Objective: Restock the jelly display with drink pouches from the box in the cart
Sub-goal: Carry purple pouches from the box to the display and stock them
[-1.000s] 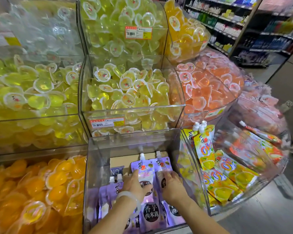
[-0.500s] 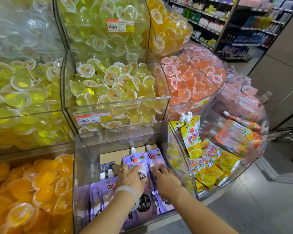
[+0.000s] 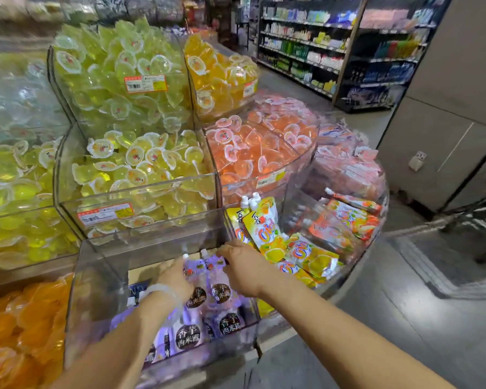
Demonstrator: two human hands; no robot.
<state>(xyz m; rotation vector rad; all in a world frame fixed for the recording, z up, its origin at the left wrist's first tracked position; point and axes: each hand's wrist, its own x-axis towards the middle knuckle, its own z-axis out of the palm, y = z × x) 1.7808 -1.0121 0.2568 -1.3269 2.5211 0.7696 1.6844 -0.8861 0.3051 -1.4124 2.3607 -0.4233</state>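
- Purple pouches (image 3: 197, 313): drink pouches with white caps, standing in overlapping rows in the clear bin (image 3: 101, 293) at the front of the display, labels facing out, probably so shoppers can read them. The two rearmost stand upright with caps up.
- Left hand (image 3: 177, 279): inside the bin, lying against the left rear pouch, apparently to steady it. Fingers are hidden behind the hand and blurred, so I cannot tell whether they grip or only press. A pale bracelet (image 3: 163, 292) sits on the wrist.
- Right hand (image 3: 243, 266): reaches over the bin's right wall to the cap end of the right rear pouch, fingers curled forward at its top. Whether they pinch it cannot be told through the blur. Judged purpose: squaring the back row so it stays upright.
- Yellow pouches (image 3: 272, 237): next bin to the right, two upright at the back and the rest lying flat.
- Orange pouches (image 3: 345, 220): further right, lying loose.
- Jelly cups (image 3: 141, 167): yellow-green, heaped in the bin above the purple pouches. Orange-pink cups (image 3: 253, 147) fill the bin beside them.
- Price tag (image 3: 104, 214): stuck to the front of the yellow-green bin.
- Shelves (image 3: 334, 49): store aisle behind, goods too blurred to name.
- Box and cart: not in view.
- Stage, as judged: placing this batch is nearly done, and the bin has room left at its rear left.
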